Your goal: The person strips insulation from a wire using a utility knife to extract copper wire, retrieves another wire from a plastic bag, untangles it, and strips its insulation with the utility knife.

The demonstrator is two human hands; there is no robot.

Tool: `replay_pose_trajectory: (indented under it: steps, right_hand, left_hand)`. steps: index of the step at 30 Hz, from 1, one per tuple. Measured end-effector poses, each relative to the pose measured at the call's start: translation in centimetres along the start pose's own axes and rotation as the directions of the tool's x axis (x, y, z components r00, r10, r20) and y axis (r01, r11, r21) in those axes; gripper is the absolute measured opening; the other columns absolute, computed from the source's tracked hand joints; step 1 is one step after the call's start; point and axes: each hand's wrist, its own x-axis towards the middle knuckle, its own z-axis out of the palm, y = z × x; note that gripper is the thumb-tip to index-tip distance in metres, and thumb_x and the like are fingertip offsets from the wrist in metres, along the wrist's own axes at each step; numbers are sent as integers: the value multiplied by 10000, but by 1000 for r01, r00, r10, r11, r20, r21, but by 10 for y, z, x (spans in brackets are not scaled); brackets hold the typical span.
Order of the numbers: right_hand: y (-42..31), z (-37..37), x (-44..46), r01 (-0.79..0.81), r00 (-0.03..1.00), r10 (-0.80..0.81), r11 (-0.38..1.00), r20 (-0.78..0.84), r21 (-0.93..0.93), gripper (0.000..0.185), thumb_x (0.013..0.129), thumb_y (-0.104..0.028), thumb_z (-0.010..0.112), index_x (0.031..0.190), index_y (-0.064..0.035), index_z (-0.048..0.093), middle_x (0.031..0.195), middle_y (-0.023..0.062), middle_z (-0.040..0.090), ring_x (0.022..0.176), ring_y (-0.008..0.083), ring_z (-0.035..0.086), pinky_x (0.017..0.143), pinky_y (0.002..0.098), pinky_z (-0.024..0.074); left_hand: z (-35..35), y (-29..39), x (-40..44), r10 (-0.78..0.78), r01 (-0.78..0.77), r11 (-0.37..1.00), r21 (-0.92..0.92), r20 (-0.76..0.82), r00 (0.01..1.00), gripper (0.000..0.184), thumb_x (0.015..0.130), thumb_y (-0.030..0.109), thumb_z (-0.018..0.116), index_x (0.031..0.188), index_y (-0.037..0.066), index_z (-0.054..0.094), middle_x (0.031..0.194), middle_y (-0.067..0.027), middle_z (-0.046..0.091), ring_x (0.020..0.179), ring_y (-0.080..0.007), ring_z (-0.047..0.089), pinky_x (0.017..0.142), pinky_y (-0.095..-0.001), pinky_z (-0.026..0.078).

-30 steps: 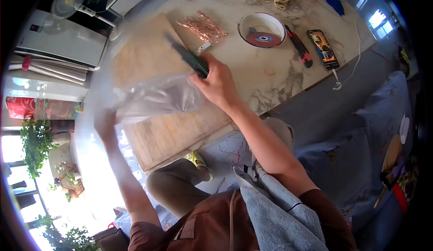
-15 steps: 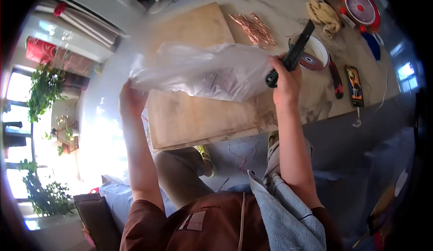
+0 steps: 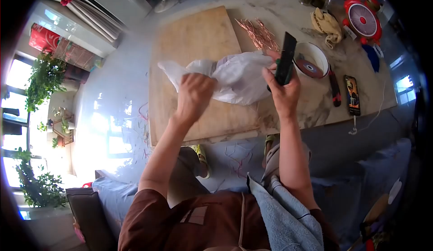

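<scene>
A crumpled white plastic bag (image 3: 243, 80) is held above the wooden board (image 3: 194, 34), near the table's front edge. My left hand (image 3: 195, 93) is closed on the bag's left part, and a loose flap of plastic sticks out beyond it. My right hand (image 3: 285, 93) grips a dark green utility knife (image 3: 286, 59), its dark front end pointing up and away from me. The right fingers also touch the bag's right end. What the bag holds, if anything, cannot be made out.
Copper wire strands (image 3: 259, 34) lie behind the bag. Right of the knife are a white bowl (image 3: 321, 52) with a disc (image 3: 309, 69), a red-and-black tool (image 3: 334, 86) and a phone (image 3: 352, 93). Tan gloves (image 3: 327, 25) and a red round fan-like object (image 3: 362, 20) sit farther back.
My left hand has moved right and inward, and the stretched bag is now bunched up and shorter. The knife in my right hand has turned more upright.
</scene>
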Motion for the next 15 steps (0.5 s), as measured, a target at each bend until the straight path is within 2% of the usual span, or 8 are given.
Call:
replay_pose_trajectory:
  steps: [3, 6, 8, 9, 10, 12, 13, 15]
  right_hand:
    - [-5, 3, -5, -162, 969, 145, 984, 199, 71, 249, 762, -121, 715, 947, -40, 570, 806, -11, 575, 683, 47, 496, 623, 204, 426]
    - [-4, 10, -12, -233, 902, 236, 971, 361, -50, 221, 735, -94, 719, 874, -37, 557, 765, -1, 557, 667, 54, 483, 614, 218, 424]
    - [-7, 10, -15, -256, 876, 324, 940, 356, -227, 163, 710, -12, 670, 807, -31, 540, 779, 8, 577, 654, 68, 491, 624, 225, 431]
    - [-4, 6, -14, -329, 895, 338, 941, 291, -83, 153, 706, 5, 653, 789, -34, 530, 802, 18, 586, 666, 79, 503, 629, 231, 437]
    - [3, 0, -11, -384, 905, 360, 921, 227, 69, 147, 703, 22, 636, 771, -37, 520, 825, 29, 595, 677, 91, 515, 634, 237, 444]
    - [5, -13, -1, -421, 907, 393, 848, 151, 322, 192, 683, 68, 610, 703, -65, 473, 943, 87, 608, 751, 122, 551, 670, 252, 463]
    - [5, -19, 2, -509, 860, 475, 767, 186, 391, 218, 674, 76, 613, 711, -80, 465, 998, 110, 592, 784, 124, 553, 688, 260, 462]
    - [13, -23, 3, -556, 824, 531, 688, 200, 466, 232, 668, 80, 615, 741, -86, 470, 1017, 104, 586, 778, 123, 555, 696, 257, 457]
  left_hand:
    - [-21, 47, -3, 151, -159, 984, -75, -106, 983, 212, 639, 49, 628, 845, 77, 588, 840, -40, 592, 793, -234, 580, 719, -352, 444]
    - [-15, 59, -14, 256, -273, 937, -218, -106, 961, 237, 635, 63, 620, 870, 72, 594, 868, -31, 589, 775, -219, 587, 700, -334, 473]
    - [-10, 67, -24, 290, -269, 935, -229, 62, 955, 239, 654, 112, 592, 890, 79, 578, 901, -42, 586, 791, -220, 585, 698, -320, 472]
    - [-10, 70, -28, 304, -266, 935, -235, 145, 941, 242, 664, 137, 578, 900, 82, 571, 918, -47, 584, 798, -220, 584, 697, -314, 471]
    - [-14, 68, -31, 191, -90, 973, -213, 515, 835, 271, 733, 173, 589, 977, 59, 579, 945, -101, 585, 840, -259, 588, 753, -338, 474]
    - [-11, 61, -40, 21, 15, 993, -118, 302, 953, 335, 786, 238, 586, 1056, 41, 563, 978, -145, 584, 868, -289, 583, 775, -365, 469]
    - [-11, 56, -43, -58, 74, 994, -80, 183, 981, 370, 813, 271, 585, 1095, 33, 555, 995, -167, 583, 881, -304, 580, 786, -378, 467]
    - [-16, 33, -54, -341, 462, 842, -278, 389, 856, 460, 881, 273, 546, 1281, 78, 429, 1095, -183, 551, 815, -254, 586, 705, -361, 472]
